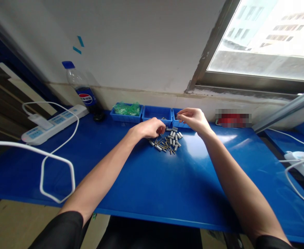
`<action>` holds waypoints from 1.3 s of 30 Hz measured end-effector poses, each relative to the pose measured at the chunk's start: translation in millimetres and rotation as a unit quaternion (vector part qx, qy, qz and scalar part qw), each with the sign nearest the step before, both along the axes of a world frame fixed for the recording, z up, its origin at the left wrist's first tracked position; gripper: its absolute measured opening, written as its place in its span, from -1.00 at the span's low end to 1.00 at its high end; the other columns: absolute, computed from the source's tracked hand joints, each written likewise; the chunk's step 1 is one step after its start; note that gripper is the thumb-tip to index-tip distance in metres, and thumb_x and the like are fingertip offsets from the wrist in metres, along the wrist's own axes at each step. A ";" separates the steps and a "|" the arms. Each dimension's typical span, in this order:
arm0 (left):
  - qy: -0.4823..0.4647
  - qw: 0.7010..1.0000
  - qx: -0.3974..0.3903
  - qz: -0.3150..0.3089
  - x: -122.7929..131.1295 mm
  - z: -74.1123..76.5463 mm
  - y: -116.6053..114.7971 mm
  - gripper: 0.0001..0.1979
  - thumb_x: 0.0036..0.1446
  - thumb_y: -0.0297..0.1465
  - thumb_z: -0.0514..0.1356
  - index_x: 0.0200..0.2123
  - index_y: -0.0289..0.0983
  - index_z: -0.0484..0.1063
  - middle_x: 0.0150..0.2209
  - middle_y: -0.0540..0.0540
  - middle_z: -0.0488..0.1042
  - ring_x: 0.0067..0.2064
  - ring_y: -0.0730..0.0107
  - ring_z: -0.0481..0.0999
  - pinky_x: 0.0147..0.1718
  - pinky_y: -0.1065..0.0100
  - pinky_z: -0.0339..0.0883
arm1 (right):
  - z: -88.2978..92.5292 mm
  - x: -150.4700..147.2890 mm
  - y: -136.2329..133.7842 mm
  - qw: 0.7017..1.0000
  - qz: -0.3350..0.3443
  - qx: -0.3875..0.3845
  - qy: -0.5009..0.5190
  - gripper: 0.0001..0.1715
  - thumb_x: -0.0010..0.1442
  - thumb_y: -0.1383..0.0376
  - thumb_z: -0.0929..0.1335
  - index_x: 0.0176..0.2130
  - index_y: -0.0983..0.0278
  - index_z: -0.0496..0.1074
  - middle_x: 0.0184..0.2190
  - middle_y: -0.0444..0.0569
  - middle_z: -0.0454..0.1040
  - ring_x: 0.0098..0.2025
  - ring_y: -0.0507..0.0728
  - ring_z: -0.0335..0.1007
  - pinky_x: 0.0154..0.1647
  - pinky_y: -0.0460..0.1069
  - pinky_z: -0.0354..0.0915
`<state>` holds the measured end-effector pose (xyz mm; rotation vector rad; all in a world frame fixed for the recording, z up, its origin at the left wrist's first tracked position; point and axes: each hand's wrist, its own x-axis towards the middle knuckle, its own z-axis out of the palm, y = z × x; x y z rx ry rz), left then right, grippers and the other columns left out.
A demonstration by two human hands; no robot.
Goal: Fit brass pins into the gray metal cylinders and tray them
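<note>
A pile of thin brass-coloured pins (164, 143) and short grey metal cylinders (171, 141) lies on the blue table (162, 180). Over the pile's left edge is my left hand (152, 128), its fingers curled down and in; whatever they hold is hidden. My right hand (193, 119) is at the front of the right blue bin (184, 123), thumb and fingertips pinched together. Something small may be between them, too small to name. Beside that bin stands the middle blue bin (157, 112), with a few small parts at its right end.
A left blue bin (127, 117) holds green plastic wrap (127, 109). Further left are a cola bottle (85, 93) and a white power strip (55, 121), its white cable (71, 173) looping over the table. A blurred red object (232, 119) lies right of the bins, below the window.
</note>
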<state>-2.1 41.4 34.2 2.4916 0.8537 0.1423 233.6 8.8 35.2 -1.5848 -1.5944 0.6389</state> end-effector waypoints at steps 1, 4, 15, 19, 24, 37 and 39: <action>0.005 1.000 -0.001 -0.002 0.5 -1.0 0.1 -0.73 -0.06 -0.67 0.24 -0.30 -0.31 0.62 -0.32 -0.08 0.63 -0.31 0.38 0.56 -0.35 0.46 0.32 | 0.0 -0.5 -0.1 1.000 -0.001 0.002 0.006 -0.69 0.09 0.17 0.45 -0.20 0.30 0.63 -0.35 0.06 0.68 -0.30 0.19 0.65 -0.27 -0.02 0.47; 0.010 1.000 -0.001 -0.004 1.6 -5.3 1.3 -0.74 -0.06 -0.68 0.23 -0.33 -0.31 0.61 -0.39 -0.05 0.59 -0.39 0.41 0.51 -0.43 0.45 0.25 | -0.5 -1.0 0.1 1.000 0.002 0.006 0.021 -0.73 0.07 0.20 0.46 -0.24 0.30 0.64 -0.39 0.04 0.67 -0.33 0.19 0.65 -0.30 -0.03 0.47; -0.128 0.992 -0.011 -0.016 -3.8 -0.6 5.2 -0.84 0.01 -0.61 0.22 -0.34 -0.33 0.55 -0.40 -0.03 0.56 -0.38 0.45 0.49 -0.38 0.48 0.30 | 0.1 -1.8 0.3 0.999 0.034 -0.017 0.032 -0.74 0.09 0.20 0.50 -0.23 0.31 0.64 -0.42 0.04 0.66 -0.36 0.18 0.63 -0.32 -0.03 0.47; -0.270 0.962 0.028 0.025 4.1 5.0 3.3 -0.92 0.03 -0.55 0.29 -0.34 -0.33 0.53 -0.36 -0.05 0.59 -0.34 0.44 0.54 -0.28 0.45 0.38 | 6.6 -5.3 -5.5 0.991 0.088 -0.071 0.065 -0.69 0.12 0.12 0.53 -0.23 0.31 0.64 -0.38 0.05 0.67 -0.36 0.13 0.60 -0.31 -0.04 0.47; -0.316 0.946 0.034 0.062 8.6 10.8 -2.2 -0.91 0.05 -0.47 0.35 -0.34 -0.33 0.51 -0.34 -0.06 0.60 -0.33 0.45 0.55 -0.24 0.43 0.42 | 13.0 -9.7 -12.0 0.970 0.130 -0.124 0.163 -0.55 -0.01 0.04 0.61 -0.26 0.31 0.64 -0.37 0.06 0.67 -0.39 0.11 0.56 -0.26 -0.01 0.52; -0.082 0.996 -0.036 -0.016 4.9 0.1 -3.0 -0.87 0.07 -0.46 0.34 -0.27 -0.33 0.65 -0.32 -0.10 0.64 -0.32 0.38 0.58 -0.33 0.46 0.36 | 13.2 4.1 -4.8 0.996 -0.038 0.021 0.077 -0.64 -0.03 0.14 0.54 -0.27 0.34 0.65 -0.43 0.06 0.65 -0.38 0.17 0.58 -0.33 0.00 0.46; -0.036 0.997 -0.044 -0.044 6.7 -2.6 -4.2 -0.82 0.02 -0.53 0.33 -0.26 -0.32 0.68 -0.33 -0.10 0.65 -0.32 0.40 0.58 -0.36 0.49 0.33 | 12.4 6.9 -4.5 0.996 -0.061 0.028 0.055 -0.61 -0.01 0.14 0.53 -0.22 0.34 0.65 -0.41 0.07 0.65 -0.36 0.18 0.59 -0.31 0.01 0.46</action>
